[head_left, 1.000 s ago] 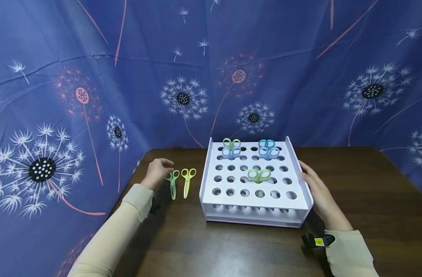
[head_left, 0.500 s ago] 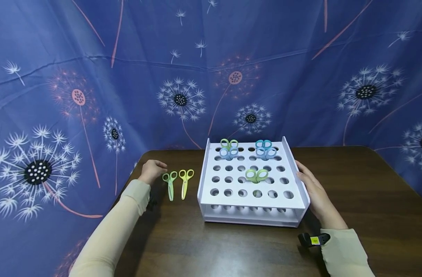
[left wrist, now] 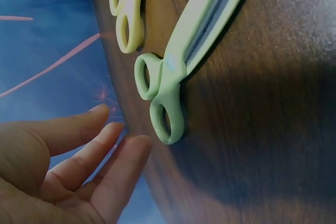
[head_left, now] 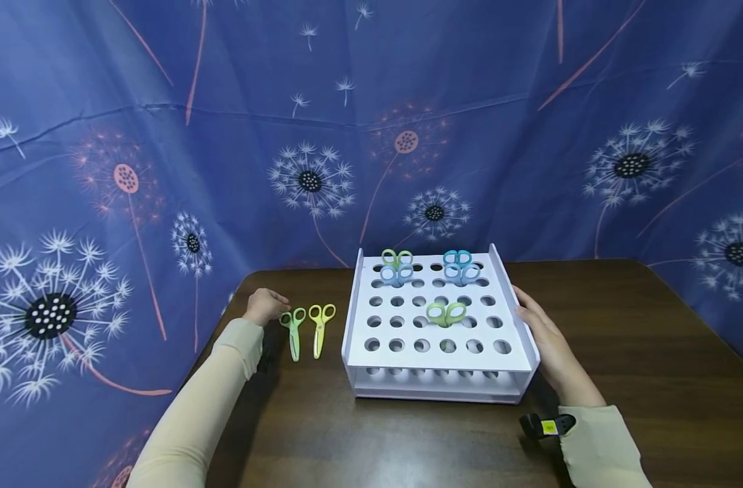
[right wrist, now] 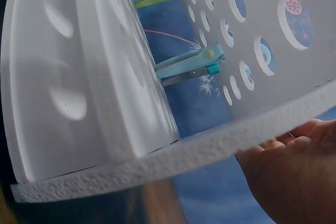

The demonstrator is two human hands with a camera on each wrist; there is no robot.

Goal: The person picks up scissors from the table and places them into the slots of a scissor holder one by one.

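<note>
Two pairs of scissors lie side by side on the table, the light green scissors [head_left: 295, 335] nearer my left hand [head_left: 265, 307] and the yellow scissors [head_left: 318, 337] to their right. In the left wrist view, the fingertips are slightly bent and just short of the green handle loop [left wrist: 174, 129], holding nothing. My right hand [head_left: 553, 349] rests along the outer right side of the white rack [head_left: 384, 356], fingers extended against its wall. Several scissors stand handles-up in the rack's holes, among them the green scissors [head_left: 446, 318] near the middle and the teal scissors [head_left: 457, 255] at the back.
Rows of round holes cover the rack's top panel, and raised side walls [right wrist: 126, 174] flank it. Behind the brown wooden table [head_left: 371, 440] hangs a blue cloth [head_left: 237, 169] with dandelion prints. The cloth also runs along the table's left edge.
My left hand has drawn slightly back from the green scissors, then lowered toward their handle loops. The right hand stays at the rack's side. The whole head view has shifted a little.
</note>
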